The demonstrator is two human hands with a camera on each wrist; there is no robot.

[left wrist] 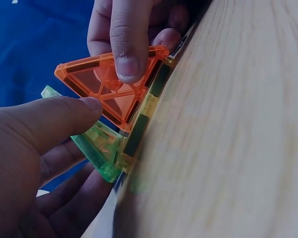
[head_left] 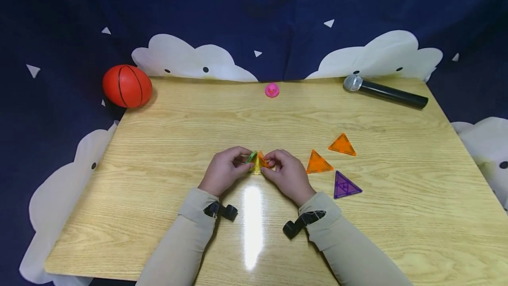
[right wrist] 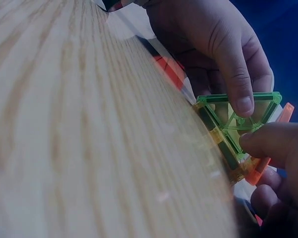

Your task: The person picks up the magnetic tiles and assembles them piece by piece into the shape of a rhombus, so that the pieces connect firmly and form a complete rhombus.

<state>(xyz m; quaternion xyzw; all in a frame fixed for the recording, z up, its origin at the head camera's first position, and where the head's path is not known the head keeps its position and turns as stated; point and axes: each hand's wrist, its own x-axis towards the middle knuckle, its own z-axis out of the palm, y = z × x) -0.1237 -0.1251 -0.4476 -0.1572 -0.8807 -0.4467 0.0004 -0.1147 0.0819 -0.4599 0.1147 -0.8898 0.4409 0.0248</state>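
Observation:
At the middle of the table, my left hand (head_left: 225, 170) pinches a green translucent triangular magnetic tile (right wrist: 268, 95) between thumb and fingers. Opposite it, my right hand (head_left: 289, 175) pinches an orange triangular magnetic tile (left wrist: 84, 64). Both tiles stand tilted on edge, meeting a yellow magnetic tile (left wrist: 150, 105) at its sides. The yellow piece lies at the tabletop between my hands, and its far part is mostly hidden. To the right of my right hand lie two loose orange triangles, a nearer one (head_left: 318, 163) and a farther one (head_left: 342, 144), plus a purple triangle (head_left: 345, 186).
A red ball (head_left: 127, 86) sits at the table's back left corner. Along the back edge are a small pink duck toy (head_left: 272, 90) and, farther right, a black microphone (head_left: 390, 93). Behind the wooden table (head_left: 178, 122) hangs a dark blue cloth (head_left: 274, 12) with white clouds.

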